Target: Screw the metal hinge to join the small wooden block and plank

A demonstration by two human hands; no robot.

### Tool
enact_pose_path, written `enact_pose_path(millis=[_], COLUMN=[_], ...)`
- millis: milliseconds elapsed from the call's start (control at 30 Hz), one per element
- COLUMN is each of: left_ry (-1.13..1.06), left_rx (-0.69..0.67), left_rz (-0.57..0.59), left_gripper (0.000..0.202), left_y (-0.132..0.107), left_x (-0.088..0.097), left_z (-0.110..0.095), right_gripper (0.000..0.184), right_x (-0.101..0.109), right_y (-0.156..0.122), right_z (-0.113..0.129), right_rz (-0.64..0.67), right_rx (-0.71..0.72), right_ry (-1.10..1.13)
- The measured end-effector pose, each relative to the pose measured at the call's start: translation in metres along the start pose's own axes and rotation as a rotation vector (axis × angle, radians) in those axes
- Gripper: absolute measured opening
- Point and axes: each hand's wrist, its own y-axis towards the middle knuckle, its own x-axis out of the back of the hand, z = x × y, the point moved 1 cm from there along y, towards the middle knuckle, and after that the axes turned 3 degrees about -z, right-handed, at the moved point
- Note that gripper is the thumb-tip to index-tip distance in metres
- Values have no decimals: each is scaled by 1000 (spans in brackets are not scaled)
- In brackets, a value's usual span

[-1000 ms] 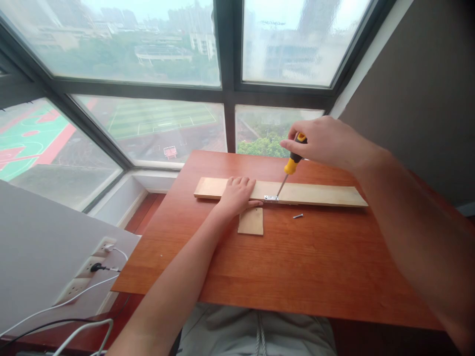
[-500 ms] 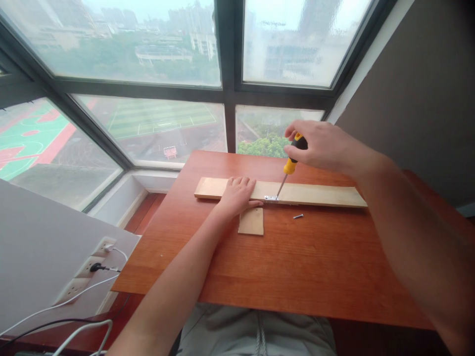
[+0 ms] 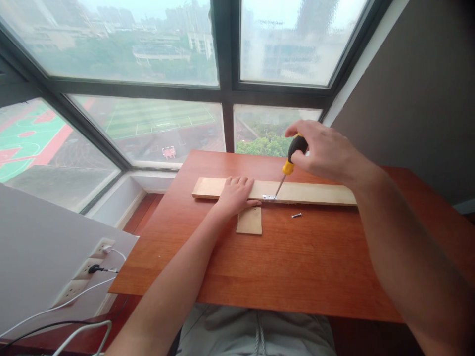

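A long pale wooden plank (image 3: 315, 194) lies across the far half of the reddish table (image 3: 282, 267). My left hand (image 3: 236, 195) presses flat on the plank, fingers stretched out, and partly covers a small wooden piece (image 3: 250, 221) that juts toward me. My right hand (image 3: 323, 151) is closed round the black and yellow handle of a screwdriver (image 3: 289, 164). Its tip stands on a small metal bracket (image 3: 269, 198) at the plank's near edge.
A loose screw (image 3: 296, 215) lies on the table just in front of the plank. Large windows rise behind the table. At lower left a wall socket strip (image 3: 87, 269) carries plugs and white cables. A grey wall stands to the right.
My right hand has turned on the screwdriver handle, the fingers shifting round it, while the tip stays on the bracket. The left hand has not moved. The view has shifted slightly.
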Motion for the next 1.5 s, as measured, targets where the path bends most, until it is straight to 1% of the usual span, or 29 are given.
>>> enact_pose_path(millis=[67, 100, 267, 367, 467, 567, 667, 733, 800, 933, 1000, 1067, 1167, 1267, 1400, 1500], left_ry=[-4, -4, 4, 4, 7, 13, 16, 17, 17, 10, 8, 7, 10, 7, -1, 1], left_rx=[3, 5, 9, 6, 6, 5, 5, 3, -1, 4, 3, -1, -3, -6, 3, 4], left_rz=[2, 3, 2, 0, 0, -1, 1, 1, -2, -4, -3, -5, -6, -4, 3, 5], left_gripper=[62, 62, 60, 61, 61, 62, 62, 63, 63, 63, 63, 62, 63, 63, 60, 59], left_y=[0, 0, 0, 0, 0, 0, 0, 0, 0, 0, 0, 0, 0, 0, 1, 1], left_x=[0, 0, 0, 1, 0, 0, 0, 0, 0, -1, -1, -1, -1, -1, 0, 0], left_z=[0, 0, 0, 0, 0, 0, 0, 0, 1, 1, 2, 2, 2, 2, 1, 2], right_gripper=[19, 17, 21, 34, 46, 42, 31, 29, 34, 48, 54, 49, 34, 28, 30, 40], right_x=[-1, -2, -8, -8, -10, -15, -21, -26, -34, -58, -69, -75, -78, -76, -73, -75], right_y=[0, 0, 0, -2, -6, -10, -13, -12, -11, -9, -9, -9, -10, -11, -12, -11], right_z=[1, 2, 2, 0, -4, -7, -6, -5, -7, -14, -15, -14, -11, -9, -10, -11], right_rz=[-42, -66, -155, -170, -165, -150, -173, -253, -348, -437, -485, -513, -511, -490, -462, -420], right_rx=[-19, -25, -52, -86, -77, -72, -105, -126, -148, -241, -266, -274, -266, -248, -236, -251], right_ry=[-33, -47, -36, 90, 290, 439, 467, 457, 500, 731, 851, 955, 1083, 1133, 1105, 1043])
